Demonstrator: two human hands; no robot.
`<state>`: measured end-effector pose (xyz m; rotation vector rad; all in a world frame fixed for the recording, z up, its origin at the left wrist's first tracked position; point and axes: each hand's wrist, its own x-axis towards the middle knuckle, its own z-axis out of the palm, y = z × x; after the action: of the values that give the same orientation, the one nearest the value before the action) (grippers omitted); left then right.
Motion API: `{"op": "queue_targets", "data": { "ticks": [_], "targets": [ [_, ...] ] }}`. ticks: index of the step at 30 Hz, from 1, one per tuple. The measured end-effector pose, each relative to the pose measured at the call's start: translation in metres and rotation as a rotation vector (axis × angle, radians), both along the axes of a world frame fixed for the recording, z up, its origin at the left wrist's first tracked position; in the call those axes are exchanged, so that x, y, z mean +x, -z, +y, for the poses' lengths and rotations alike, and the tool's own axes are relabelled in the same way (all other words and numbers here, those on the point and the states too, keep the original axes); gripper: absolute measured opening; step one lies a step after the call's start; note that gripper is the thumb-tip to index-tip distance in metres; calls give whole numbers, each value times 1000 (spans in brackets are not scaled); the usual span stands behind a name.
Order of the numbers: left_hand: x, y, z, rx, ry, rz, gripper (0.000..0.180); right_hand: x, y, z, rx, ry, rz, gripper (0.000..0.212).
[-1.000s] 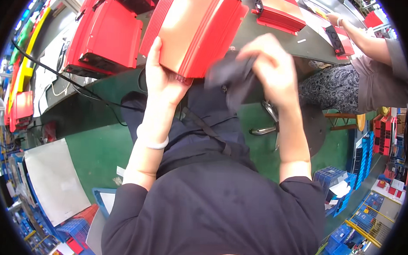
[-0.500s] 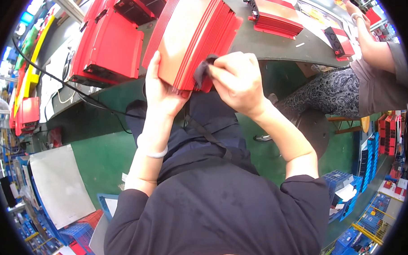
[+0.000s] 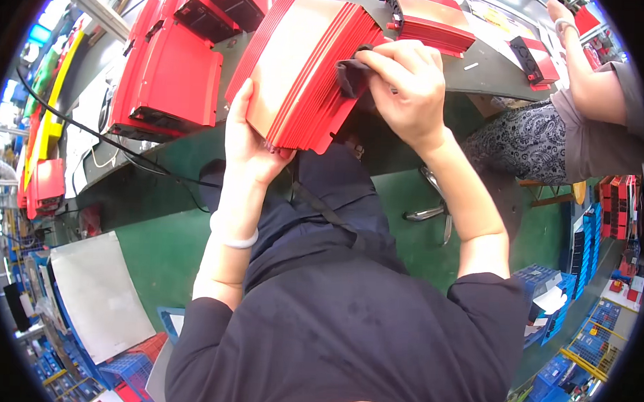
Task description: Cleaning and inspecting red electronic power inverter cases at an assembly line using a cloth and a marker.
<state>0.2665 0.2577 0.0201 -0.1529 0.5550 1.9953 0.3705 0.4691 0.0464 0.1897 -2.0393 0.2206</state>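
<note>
A red finned metal case, like a power inverter housing, is tilted up above the near edge of the bench. My left hand grips its lower left corner, thumb on the broad face and the other fingers underneath, partly hidden. Against the ribbed right side, my right hand pinches a dark cloth that touches the fins. To the left, several more red cases lie close together on the workbench.
Another red case lies at the back, and a smaller red-and-black unit sits to its right. At the right, a co-worker's arm reaches over the bench. A black cable runs across the left side. Blue crates stand at lower right.
My right hand and the cloth have moved up and right along the ribbed side. The case has turned slightly, showing more of its fins. My left hand keeps its hold.
</note>
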Motion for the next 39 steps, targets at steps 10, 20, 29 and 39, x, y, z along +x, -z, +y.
{"op": "queue_targets", "data": {
  "ticks": [10, 20, 29, 39],
  "targets": [
    [0, -4, 17, -76, -234, 138, 53, 17, 19, -71, -14, -154, -145, 14],
    [7, 3, 20, -43, -257, 46, 41, -10, 22, -64, -57, -299, 107, 22],
    [14, -2, 15, -111, -312, 154, 38, -18, 21, -37, -159, -185, 117, 16],
    [11, -8, 16, -62, -336, 184, 45, 6, 18, 5, -680, 72, 112, 6]
  ]
}}
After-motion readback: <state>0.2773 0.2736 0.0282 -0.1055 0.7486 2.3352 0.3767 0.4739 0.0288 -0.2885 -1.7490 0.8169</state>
